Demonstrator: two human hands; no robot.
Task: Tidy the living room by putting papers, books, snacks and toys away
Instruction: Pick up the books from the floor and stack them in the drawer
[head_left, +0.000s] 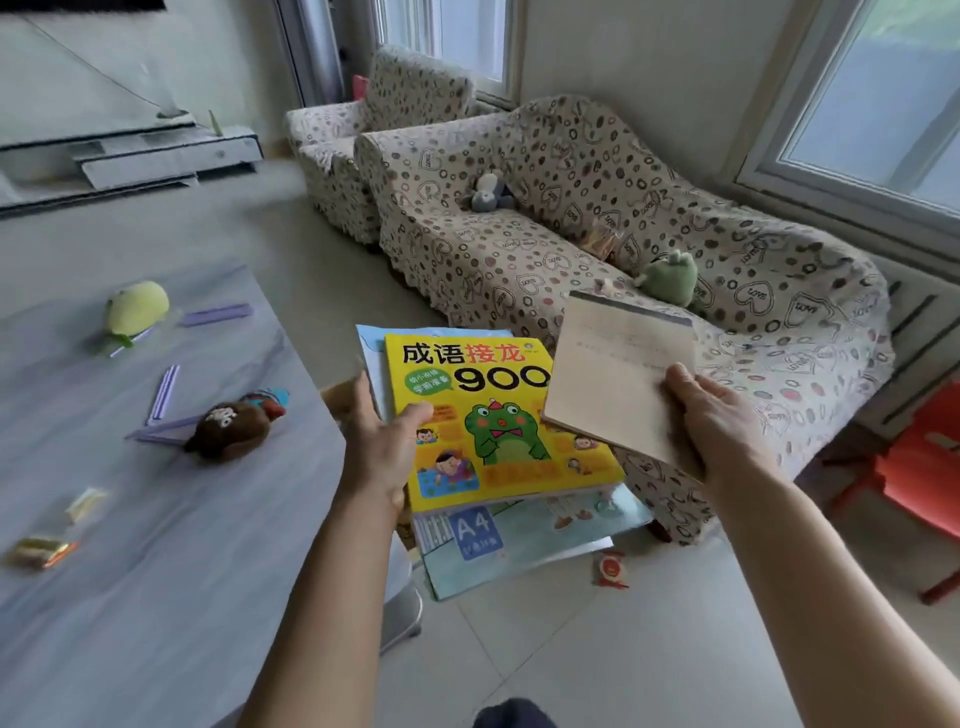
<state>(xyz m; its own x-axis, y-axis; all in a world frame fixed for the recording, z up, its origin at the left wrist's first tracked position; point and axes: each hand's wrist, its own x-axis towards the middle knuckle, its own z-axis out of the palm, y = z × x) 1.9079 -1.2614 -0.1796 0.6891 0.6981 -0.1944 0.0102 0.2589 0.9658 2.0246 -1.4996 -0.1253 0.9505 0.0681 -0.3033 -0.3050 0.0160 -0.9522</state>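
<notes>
Books (498, 415), glossy and flat, clasped in left grip (382, 441); right grip (711, 421) pinches a matte tan notepad (613, 374).

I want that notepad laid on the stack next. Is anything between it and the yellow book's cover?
Only the left hand's thumb on the yellow book; the rest of the cover is bare under the notepad, which the right hand holds.

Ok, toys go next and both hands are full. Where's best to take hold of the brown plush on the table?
Grip the brown plush across its round brown body, fingers coming from above. It lies on its side on the table, its blue end pointing away, with purple strips right beside it.
</notes>
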